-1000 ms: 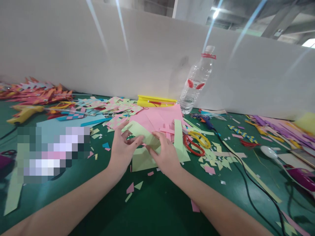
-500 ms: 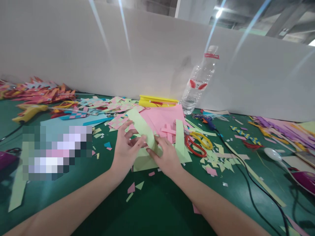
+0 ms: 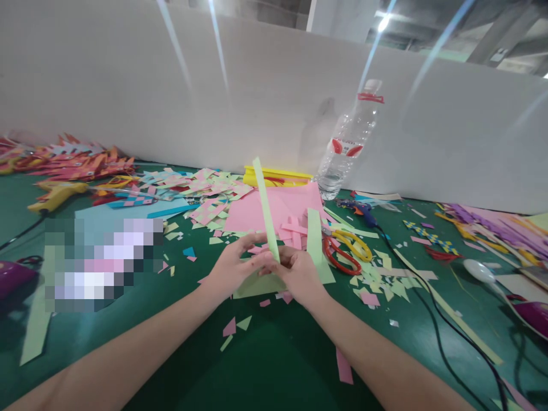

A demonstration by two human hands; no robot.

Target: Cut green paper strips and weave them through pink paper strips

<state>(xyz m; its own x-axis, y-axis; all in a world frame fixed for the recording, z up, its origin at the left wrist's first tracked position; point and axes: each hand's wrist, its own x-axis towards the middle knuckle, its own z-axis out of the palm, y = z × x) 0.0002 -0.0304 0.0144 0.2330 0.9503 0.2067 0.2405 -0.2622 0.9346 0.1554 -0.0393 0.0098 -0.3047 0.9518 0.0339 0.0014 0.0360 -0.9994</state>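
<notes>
A narrow pale green paper strip point(image 3: 266, 208) stands up between my two hands, its top leaning slightly left. My left hand point(image 3: 240, 262) has fingers closed at the strip's lower end. From the other side, my right hand point(image 3: 299, 274) pinches the same end, and the fingertips meet there. Beneath them lies a pale green sheet point(image 3: 257, 286), partly covered by the hands. Just beyond are a pink paper sheet point(image 3: 248, 208), a small pink paper cross point(image 3: 293, 229) and another upright-lying green strip point(image 3: 314, 234).
Scissors point(image 3: 346, 248) with red and yellow handles lie right of my hands, near green scraps. A plastic bottle point(image 3: 349, 142) stands by the white wall. A yellow glue gun point(image 3: 57, 195) is left, a blue one point(image 3: 362, 211) right, its cable point(image 3: 432, 302) crossing the table point(image 3: 265, 365).
The green strip has turned from showing its broad face to a narrow, more upright form. My hands have come closer together at its lower end.
</notes>
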